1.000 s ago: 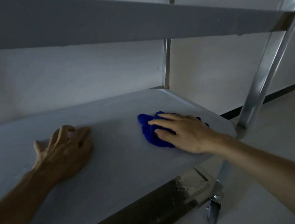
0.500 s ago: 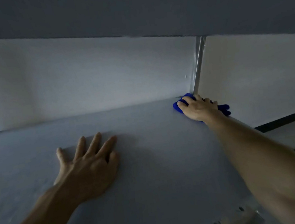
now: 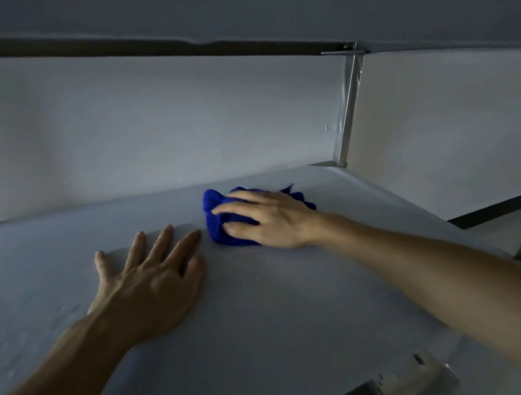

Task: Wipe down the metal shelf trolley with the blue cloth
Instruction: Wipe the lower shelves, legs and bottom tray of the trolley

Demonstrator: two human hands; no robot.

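While the right hand lies palm-down on the blue cloth, its fingers are stretched nearly straight and point left, pressing the bunched fabric flat against the shelf rather than curling round it. Most of the cloth sits under the fingers and palm; a thick fold bulges out past the fingertips on the left, a strip shows below the lowest finger, and a ragged edge peeks out behind the knuckles toward the back of the shelf. Cloth and hand sit near the rear edge of the shelf, somewhat left of the upright metal post at the back right corner. Just beside the cloth, on its near left, the left hand rests flat on the bare shelf with fingers spread and straight, holding nothing; its longest fingertip comes close to the cloth's lower left fold without clearly touching it. Both forearms reach in from the bottom of the view, the right one crossing over the shelf's right side. Faint smeared marks show on the shelf surface at the far left. Overhead, the underside of the upper shelf spans the top of the view, its dark front lip meeting the post. Behind the trolley stands a pale wall, and a dark skirting strip runs along the floor at the right.
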